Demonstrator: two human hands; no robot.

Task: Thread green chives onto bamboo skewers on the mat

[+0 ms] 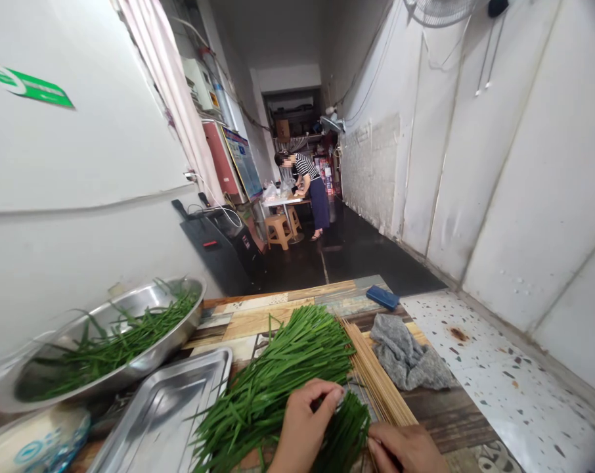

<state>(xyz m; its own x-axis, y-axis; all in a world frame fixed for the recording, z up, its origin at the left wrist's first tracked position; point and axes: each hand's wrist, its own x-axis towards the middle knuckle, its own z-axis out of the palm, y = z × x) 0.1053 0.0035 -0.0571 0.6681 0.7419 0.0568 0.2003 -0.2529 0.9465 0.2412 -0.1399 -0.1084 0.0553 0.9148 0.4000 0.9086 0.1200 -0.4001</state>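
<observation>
A large pile of garlic chives lies on the table, long green blades side by side. My left hand is closed at a smaller bunch of chives, thumb and forefinger pinched together at its upper end. At the lower right of that bunch, my right hand has its fingers pressed together; what sits between them is hidden. A thick row of thin bamboo skewers runs along the right side of the chives, just above my right hand.
Left of the pile lies a metal tray, with a steel basin of loose chives beyond it. A grey cloth and a dark blue case lie right. Farther off, a person bends over a small table near stools.
</observation>
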